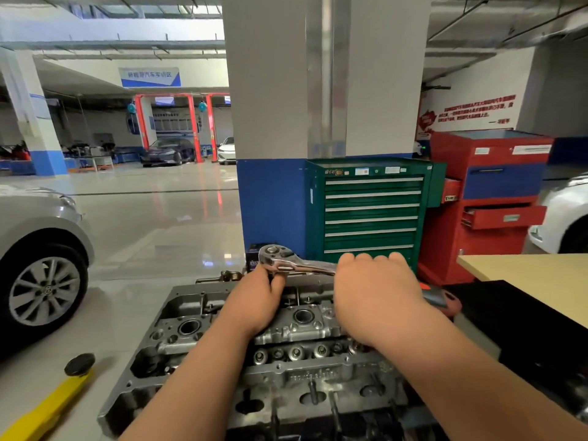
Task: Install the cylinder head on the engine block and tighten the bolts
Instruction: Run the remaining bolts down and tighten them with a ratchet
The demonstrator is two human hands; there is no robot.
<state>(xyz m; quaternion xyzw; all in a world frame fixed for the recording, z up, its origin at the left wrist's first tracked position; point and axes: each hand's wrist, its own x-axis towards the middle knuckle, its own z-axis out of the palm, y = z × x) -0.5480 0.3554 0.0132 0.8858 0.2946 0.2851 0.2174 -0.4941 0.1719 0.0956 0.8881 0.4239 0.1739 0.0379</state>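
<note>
Step in hand: bolt tightening, as judged. The cylinder head (302, 332) lies directly below both hands. The left hand (257, 300) closes its grip just under the head of the ratchet (286, 261). The right hand (378, 291) wraps its grip over the handle. Next move: swing the handle steadily, keeping the drive upright.

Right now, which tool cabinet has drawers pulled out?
The red cabinet, to the right of the green cabinet: its drawers stick out, while the green one's are all shut.

Grey cylinder head (286, 345) lies flat, chrome ratchet (288, 264) above.
</note>
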